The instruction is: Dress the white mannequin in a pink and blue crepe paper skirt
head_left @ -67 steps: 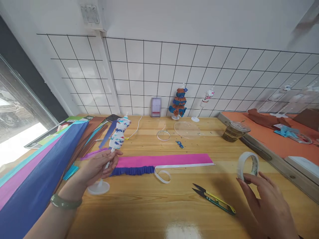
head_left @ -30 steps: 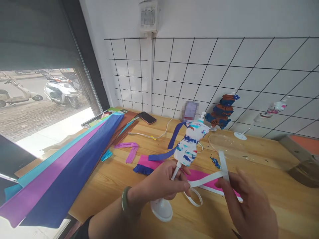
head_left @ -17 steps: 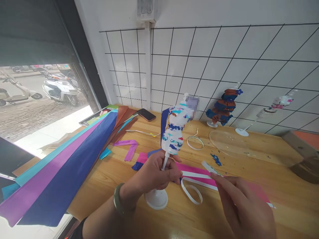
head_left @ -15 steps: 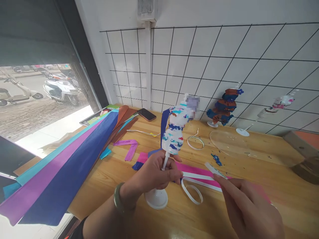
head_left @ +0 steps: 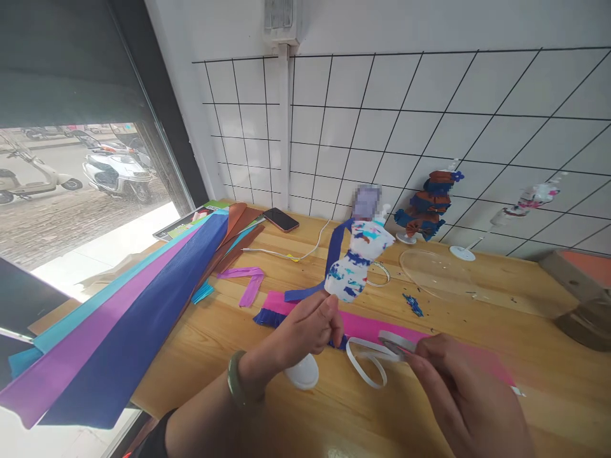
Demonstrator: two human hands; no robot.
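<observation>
A small white mannequin (head_left: 359, 262), daubed with blue, teal and red, leans to the right above the table. My left hand (head_left: 312, 326) is closed around its stem, below the torso; the white round base (head_left: 303, 372) shows beneath the wrist. My right hand (head_left: 461, 388) pinches the end of a narrow white tape strip (head_left: 394, 348) between thumb and forefinger. The strip is blurred, and a looped length of white tape (head_left: 351, 361) curls beside it. Under both hands lies a pink cloth strip (head_left: 382, 326) with a dark blue ruffled edge (head_left: 268, 318).
Layered cloth sheets (head_left: 157, 312) lie at left, near a phone (head_left: 281, 219). Behind stand a mannequin in a brown and blue ruffled dress (head_left: 427, 207) and another painted mannequin (head_left: 529, 203). Blue scraps (head_left: 413, 305), a clear disc (head_left: 432, 272) and a box (head_left: 577, 273) are at right.
The mannequin has tipped further to the right in my left hand, which has turned over its stem. The white strip, stretched between my hands before, now hangs from my right hand only.
</observation>
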